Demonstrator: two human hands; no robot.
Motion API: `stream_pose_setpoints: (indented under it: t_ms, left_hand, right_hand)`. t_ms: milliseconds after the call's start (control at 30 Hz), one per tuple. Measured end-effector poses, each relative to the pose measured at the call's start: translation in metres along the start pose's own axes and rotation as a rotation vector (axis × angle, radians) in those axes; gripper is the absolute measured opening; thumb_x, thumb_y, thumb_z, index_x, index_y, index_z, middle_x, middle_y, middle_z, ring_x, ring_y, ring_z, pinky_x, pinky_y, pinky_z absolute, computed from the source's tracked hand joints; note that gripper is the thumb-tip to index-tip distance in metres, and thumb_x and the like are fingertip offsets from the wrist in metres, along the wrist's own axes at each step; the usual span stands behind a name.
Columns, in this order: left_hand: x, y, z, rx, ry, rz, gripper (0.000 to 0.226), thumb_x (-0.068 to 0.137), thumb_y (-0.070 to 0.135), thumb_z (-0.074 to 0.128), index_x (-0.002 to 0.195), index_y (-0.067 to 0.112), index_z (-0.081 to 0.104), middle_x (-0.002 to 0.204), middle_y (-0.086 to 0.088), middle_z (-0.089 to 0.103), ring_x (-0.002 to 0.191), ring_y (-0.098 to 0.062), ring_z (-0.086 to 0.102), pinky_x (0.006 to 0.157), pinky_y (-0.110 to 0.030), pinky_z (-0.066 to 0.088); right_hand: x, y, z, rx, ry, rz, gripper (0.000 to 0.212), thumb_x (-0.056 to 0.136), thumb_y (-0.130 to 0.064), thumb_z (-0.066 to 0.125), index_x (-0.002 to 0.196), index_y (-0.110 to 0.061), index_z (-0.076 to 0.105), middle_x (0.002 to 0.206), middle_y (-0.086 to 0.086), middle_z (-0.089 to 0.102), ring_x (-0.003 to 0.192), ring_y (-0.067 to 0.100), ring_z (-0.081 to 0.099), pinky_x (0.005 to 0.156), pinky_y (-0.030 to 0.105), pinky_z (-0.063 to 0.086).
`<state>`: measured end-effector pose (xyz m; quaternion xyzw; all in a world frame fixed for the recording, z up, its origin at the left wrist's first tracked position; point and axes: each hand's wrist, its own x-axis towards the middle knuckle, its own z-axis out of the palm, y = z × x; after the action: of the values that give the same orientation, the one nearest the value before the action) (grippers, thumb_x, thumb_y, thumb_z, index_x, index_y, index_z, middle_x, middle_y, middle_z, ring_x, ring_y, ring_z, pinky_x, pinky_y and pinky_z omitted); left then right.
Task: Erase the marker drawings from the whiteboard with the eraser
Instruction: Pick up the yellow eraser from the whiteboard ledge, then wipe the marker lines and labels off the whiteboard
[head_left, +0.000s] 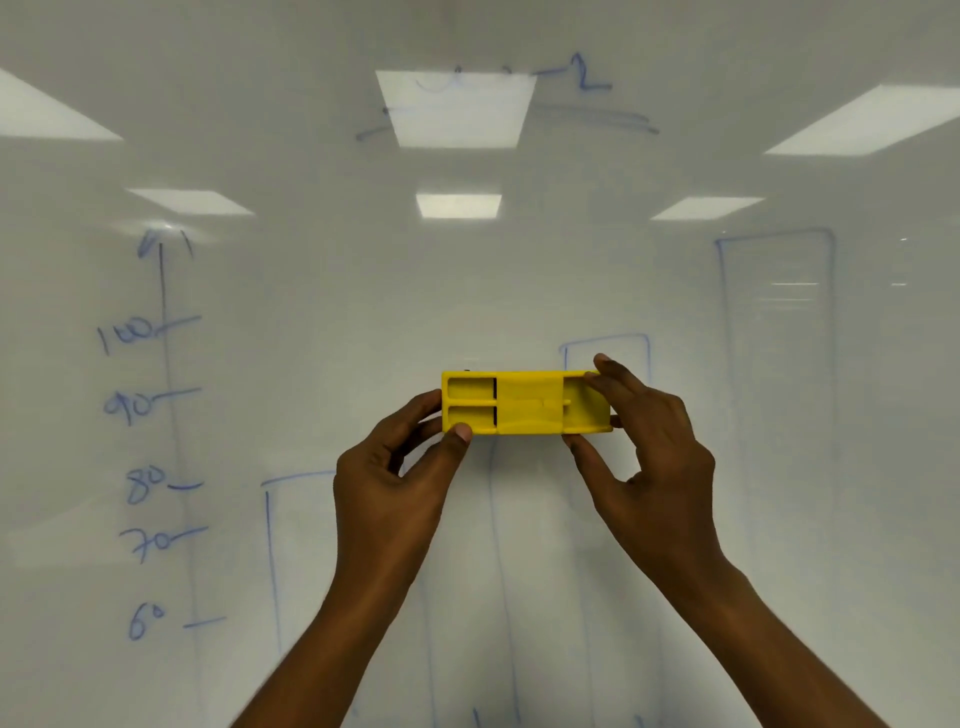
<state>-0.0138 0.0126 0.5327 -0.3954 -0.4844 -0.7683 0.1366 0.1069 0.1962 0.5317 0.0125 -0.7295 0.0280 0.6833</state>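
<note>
A yellow plastic eraser lies flat against the whiteboard at the centre of the view, long side horizontal. My left hand grips its left end with thumb and fingers. My right hand pinches its right end from above and below. Blue marker drawings cover the board: a vertical axis with numbers from 100 down to 60 on the left, tall bar outlines on the right, and a smudged heading with underlines at the top.
More bar outlines run down the board below and beside my hands. Ceiling lights reflect as bright patches on the glossy surface, hiding part of the top writing.
</note>
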Motion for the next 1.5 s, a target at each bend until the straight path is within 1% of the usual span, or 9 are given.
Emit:
stream_pose_setpoints:
  t_ms: [233,400,667,833,967,1067,1233,1333,1500]
  left_hand:
    - [0.003,0.002,0.006,0.088,-0.024,0.043,0.053,0.088,0.023,0.083,0.138,0.034,0.069,0.125,0.022,0.076,0.117,-0.002,0.072,0.090,-0.007,0.053]
    - [0.025,0.004,0.003,0.103,-0.013,0.088,0.060,0.087,0.022,0.084,0.139,0.039,0.062,0.131,0.021,0.072,0.113,-0.001,0.073,0.088,-0.008,0.055]
    - [0.075,0.016,-0.006,0.063,-0.080,0.166,0.081,0.079,0.046,0.074,0.155,0.027,0.051,0.111,0.035,0.066,0.110,0.019,0.065,0.084,0.002,0.047]
    - [0.101,0.020,-0.003,0.005,-0.135,0.200,0.091,0.078,0.047,0.071,0.161,0.021,0.045,0.107,0.046,0.061,0.114,0.024,0.060,0.085,0.003,0.046]
    - [0.121,0.022,0.005,0.018,-0.179,0.243,0.084,0.083,0.048,0.070,0.159,0.019,0.049,0.132,0.018,0.071,0.128,0.009,0.061,0.094,-0.001,0.048]
    - [0.134,0.024,0.014,0.055,-0.196,0.296,0.073,0.086,0.049,0.069,0.153,0.029,0.051,0.137,0.010,0.071,0.129,0.006,0.062,0.100,-0.004,0.048]
    - [0.163,0.015,0.015,0.421,-0.161,0.594,0.073,0.098,0.049,0.067,0.161,0.020,0.044,0.161,0.000,0.053,0.147,-0.009,0.050,0.120,-0.019,0.042]
    - [0.190,0.012,0.002,0.694,-0.078,0.852,0.071,0.104,0.047,0.056,0.162,0.009,0.042,0.168,-0.005,0.043,0.157,-0.020,0.038,0.127,-0.034,0.035]
    - [0.230,0.014,-0.008,1.000,0.053,0.881,0.075,0.108,0.052,0.040,0.166,0.006,0.032,0.176,-0.010,0.027,0.165,-0.025,0.018,0.135,-0.046,0.017]
  right_hand:
    - [0.012,0.002,0.003,-0.037,0.024,-0.055,0.051,0.090,-0.017,0.081,0.137,-0.003,0.064,0.142,0.011,0.063,0.127,0.030,0.056,0.092,0.051,0.060]
    - [0.021,-0.003,0.021,-0.081,0.039,-0.067,0.057,0.086,-0.026,0.079,0.137,-0.004,0.062,0.132,0.017,0.062,0.123,0.030,0.055,0.101,0.027,0.046]
    - [0.041,-0.022,0.060,-0.158,0.079,-0.026,0.060,0.087,-0.034,0.078,0.136,-0.001,0.065,0.123,0.015,0.058,0.113,0.026,0.058,0.093,0.017,0.042]
    - [0.057,-0.025,0.081,-0.191,0.080,0.016,0.059,0.093,-0.038,0.080,0.138,-0.003,0.062,0.129,0.014,0.059,0.118,0.028,0.059,0.093,0.024,0.047]
    - [0.073,-0.024,0.095,-0.213,0.079,-0.020,0.072,0.091,-0.041,0.074,0.147,-0.002,0.053,0.131,0.015,0.061,0.117,0.028,0.060,0.089,0.033,0.054]
    - [0.086,-0.026,0.102,-0.220,0.114,-0.031,0.078,0.090,-0.041,0.074,0.152,-0.002,0.047,0.127,0.014,0.061,0.108,0.023,0.060,0.079,0.025,0.051]
    - [0.100,-0.015,0.103,-0.238,0.183,0.021,0.077,0.093,-0.041,0.073,0.153,-0.002,0.044,0.117,0.012,0.056,0.089,0.002,0.039,0.072,0.002,0.030]
    - [0.110,-0.002,0.094,-0.232,0.228,0.069,0.076,0.094,-0.041,0.070,0.155,-0.004,0.043,0.111,0.009,0.050,0.083,0.000,0.031,0.066,0.003,0.026]
    - [0.138,0.015,0.083,-0.244,0.268,0.104,0.078,0.091,-0.032,0.078,0.156,-0.008,0.043,0.105,0.002,0.042,0.075,0.012,0.040,0.059,0.012,0.027]
